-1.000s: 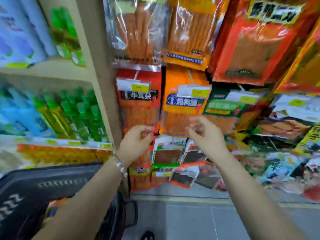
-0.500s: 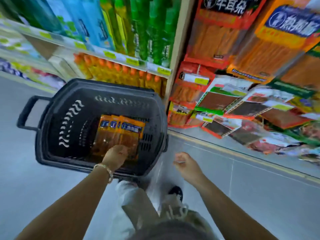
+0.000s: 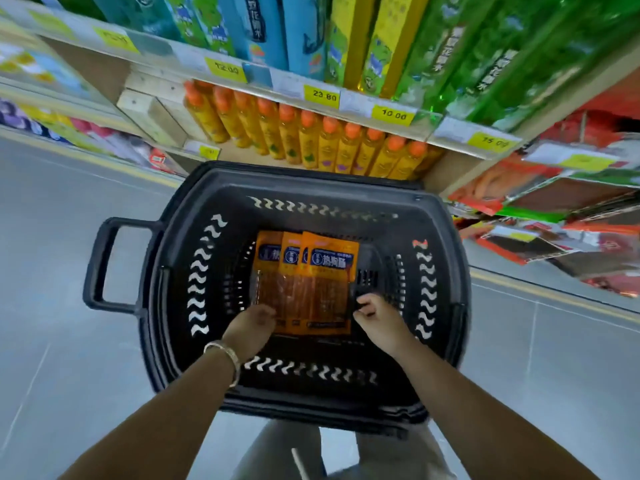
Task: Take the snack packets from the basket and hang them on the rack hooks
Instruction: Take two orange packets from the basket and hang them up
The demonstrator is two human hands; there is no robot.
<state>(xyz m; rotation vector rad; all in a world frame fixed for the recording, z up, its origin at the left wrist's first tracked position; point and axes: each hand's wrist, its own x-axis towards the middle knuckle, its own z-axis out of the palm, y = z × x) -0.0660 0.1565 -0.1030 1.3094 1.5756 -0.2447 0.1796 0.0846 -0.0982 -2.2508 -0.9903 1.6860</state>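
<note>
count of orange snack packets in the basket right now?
4 orange snack packets lie overlapped in a fan on the floor of the black basket: one leftmost, two mostly covered beside it, the rightmost on top. More may be hidden underneath.

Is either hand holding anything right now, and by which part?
Cannot tell: left hand covers a near corner of the packets, right hand curls at their right edge.

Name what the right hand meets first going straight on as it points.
Probably the right edge of the top orange snack packet, just ahead of the right hand; depth is unclear, possibly the basket floor.
</note>
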